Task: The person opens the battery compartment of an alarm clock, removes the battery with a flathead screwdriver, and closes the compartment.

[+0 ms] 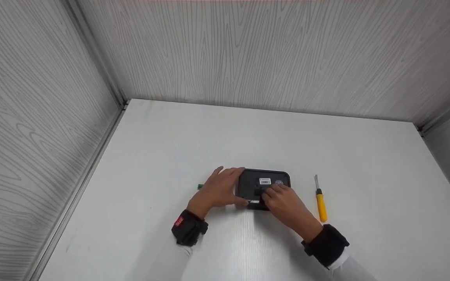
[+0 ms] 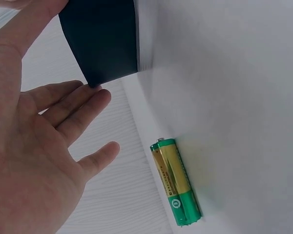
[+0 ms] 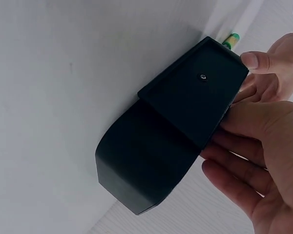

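Note:
A flat black device [image 1: 249, 183] with rounded corners lies on the white table, a barcode label and a round sticker on its upturned face. My left hand [image 1: 219, 190] grips its left side, fingers at the far corner and thumb at the near one. Over the near middle part, my right hand [image 1: 287, 205] has its fingers curled at the device; the fingertips are partly hidden. The right wrist view shows a screw [image 3: 203, 77] in the device's side. Green and gold batteries [image 2: 178, 183] lie side by side near my left hand.
A screwdriver [image 1: 321, 203] with a yellow handle lies to the right of the device, its tip pointing away. Wood-grain panels [image 1: 225, 50] stand behind the table and along both sides. A black band [image 1: 190, 228] is round each wrist.

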A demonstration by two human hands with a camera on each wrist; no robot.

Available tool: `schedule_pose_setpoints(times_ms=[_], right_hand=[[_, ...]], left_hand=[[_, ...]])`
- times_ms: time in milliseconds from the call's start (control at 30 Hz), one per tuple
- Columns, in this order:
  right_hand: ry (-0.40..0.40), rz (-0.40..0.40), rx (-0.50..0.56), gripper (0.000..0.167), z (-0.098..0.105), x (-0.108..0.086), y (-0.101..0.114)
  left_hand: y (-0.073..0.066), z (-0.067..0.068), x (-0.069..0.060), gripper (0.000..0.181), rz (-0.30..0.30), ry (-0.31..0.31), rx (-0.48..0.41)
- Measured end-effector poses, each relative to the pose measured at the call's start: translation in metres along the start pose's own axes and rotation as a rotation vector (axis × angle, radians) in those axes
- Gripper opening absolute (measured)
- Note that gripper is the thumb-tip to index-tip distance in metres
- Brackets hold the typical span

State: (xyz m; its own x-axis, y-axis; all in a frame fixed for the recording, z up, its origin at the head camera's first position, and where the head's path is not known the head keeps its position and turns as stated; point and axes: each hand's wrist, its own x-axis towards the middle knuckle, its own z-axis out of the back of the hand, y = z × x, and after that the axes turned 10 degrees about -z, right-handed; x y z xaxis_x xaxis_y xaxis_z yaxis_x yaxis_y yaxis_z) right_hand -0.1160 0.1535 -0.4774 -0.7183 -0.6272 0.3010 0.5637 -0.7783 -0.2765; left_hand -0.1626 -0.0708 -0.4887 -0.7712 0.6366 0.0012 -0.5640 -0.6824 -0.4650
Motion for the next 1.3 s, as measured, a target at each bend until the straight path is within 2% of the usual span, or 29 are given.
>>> schedule_pose_setpoints(times_ms=[367,533,667,900,1067,1300], right_hand=[[0.095,0.03,-0.055,0.008,0.009,0.004,0.001],[0.111,-0.01,0.007,0.006,0.007,0.008,-0.001],[0.121,-0.048,0.076,0.015,0.004,0.008,-0.002],[0.107,-0.081,0.098,0.017,-0.002,0.009,0.0],[0.099,-0.114,0.166,0.02,-0.007,0.01,-0.002],[0.091,-0.073,0.199,0.021,-0.009,0.005,-0.005]], left_hand=[[-0.001,0.001,-0.001,0.097,-0.024,-0.026,0.005],[0.001,0.001,0.0,0.097,-0.026,-0.024,0.005],[0.001,0.002,0.0,0.097,-0.021,-0.01,-0.001],[0.001,0.002,0.0,0.097,-0.037,-0.013,-0.007],[0.0,0.003,-0.001,0.097,-0.045,-0.02,-0.025],[0.0,0.004,0.002,0.099,-0.047,-0.021,0.037]])
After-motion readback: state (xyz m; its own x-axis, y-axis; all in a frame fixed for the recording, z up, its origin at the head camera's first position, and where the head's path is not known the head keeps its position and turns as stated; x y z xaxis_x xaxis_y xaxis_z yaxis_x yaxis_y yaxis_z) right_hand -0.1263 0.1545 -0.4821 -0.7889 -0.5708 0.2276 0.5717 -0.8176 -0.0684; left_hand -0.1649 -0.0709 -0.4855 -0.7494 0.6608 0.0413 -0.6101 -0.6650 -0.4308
